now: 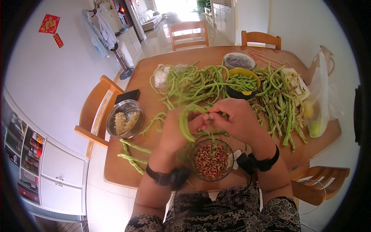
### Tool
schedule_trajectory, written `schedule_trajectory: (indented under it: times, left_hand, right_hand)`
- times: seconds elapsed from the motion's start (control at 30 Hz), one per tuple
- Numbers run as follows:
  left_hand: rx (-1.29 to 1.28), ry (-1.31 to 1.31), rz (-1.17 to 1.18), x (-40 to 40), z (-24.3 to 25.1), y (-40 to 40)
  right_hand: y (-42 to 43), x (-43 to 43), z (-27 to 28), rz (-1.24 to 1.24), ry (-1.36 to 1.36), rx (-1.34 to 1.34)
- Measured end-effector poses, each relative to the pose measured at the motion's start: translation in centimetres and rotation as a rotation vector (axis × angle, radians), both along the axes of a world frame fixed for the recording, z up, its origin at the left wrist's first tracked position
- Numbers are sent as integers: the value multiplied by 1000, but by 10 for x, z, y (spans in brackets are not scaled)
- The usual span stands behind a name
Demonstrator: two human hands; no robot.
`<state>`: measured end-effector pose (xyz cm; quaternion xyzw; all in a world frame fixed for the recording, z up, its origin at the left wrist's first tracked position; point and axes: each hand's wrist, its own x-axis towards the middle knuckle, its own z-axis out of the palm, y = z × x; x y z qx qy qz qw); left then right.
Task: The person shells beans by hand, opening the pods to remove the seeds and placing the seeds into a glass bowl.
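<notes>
Both my hands meet above the near middle of the wooden table. A long green bean pod [184, 121] hangs curved over my left hand [194, 120], which grips it near one end. The fingertips of my right hand [232, 114] pinch the pod's other end against my left fingers; the exact contact is partly hidden. Just below my hands stands a glass bowl [231, 168] of reddish-brown shelled beans [211, 161], with a thin green strip of pod lying on them. A crumpled white tissue [237, 159] lies right of the bowl, partly behind my right wrist strap.
Tangled long beans [194, 82] cover the table's middle. A yellow-rimmed bowl [255, 92] holds cut green pieces. Emptied-looking, browned pods [282, 113] pile at right beside a plastic bag [318, 116]. At left are a steel strainer pot [137, 127] with corn cobs and a phone [127, 96].
</notes>
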<state>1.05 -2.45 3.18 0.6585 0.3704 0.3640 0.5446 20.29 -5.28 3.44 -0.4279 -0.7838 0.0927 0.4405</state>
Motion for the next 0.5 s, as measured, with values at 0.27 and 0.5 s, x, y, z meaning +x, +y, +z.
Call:
schedule_trajectory:
  times: [0.27, 0.5]
  left_hand:
    - [54, -69, 14, 4, -11, 1]
    - [71, -90, 43, 6, -12, 1]
  right_hand:
    - [0, 1, -3, -21, -33, -44]
    - [5, -6, -12, -79, 30, 36]
